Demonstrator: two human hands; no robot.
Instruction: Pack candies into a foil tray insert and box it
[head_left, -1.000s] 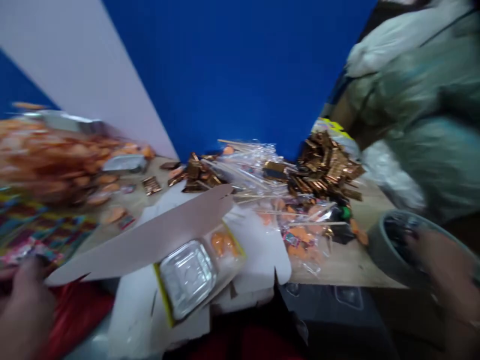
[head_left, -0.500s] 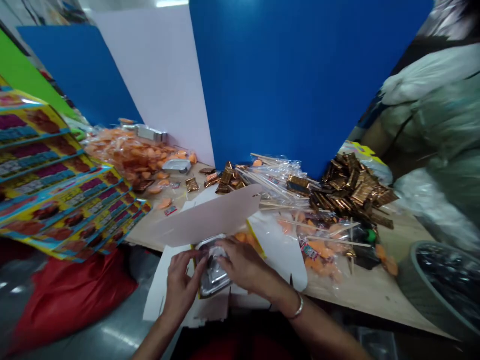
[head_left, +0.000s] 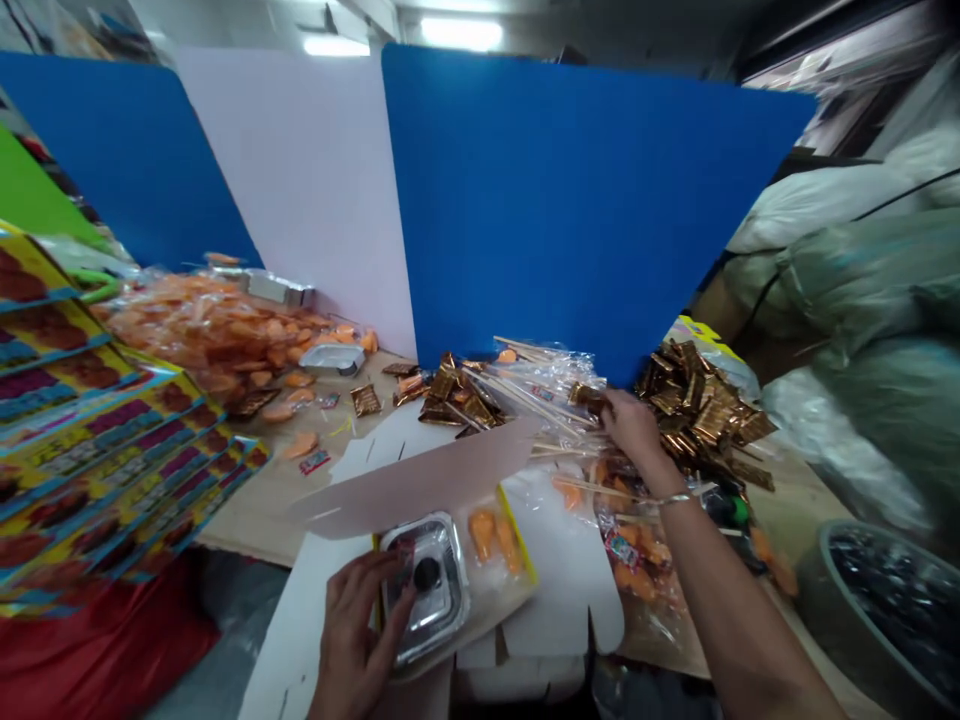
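Step (judged): filling foil tray in white carton.
Tray: lower centre, on carton.
Left hand: fingers curled at tray edge, hold unclear.
Right hand: pinched on bronze packet, right of centre.
Next (judged): packet into tray.

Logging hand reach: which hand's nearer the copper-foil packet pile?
Right. The right hand is at the left edge of the copper-foil packet pile, pinching a packet. The left hand is well away to the left, on the foil tray.
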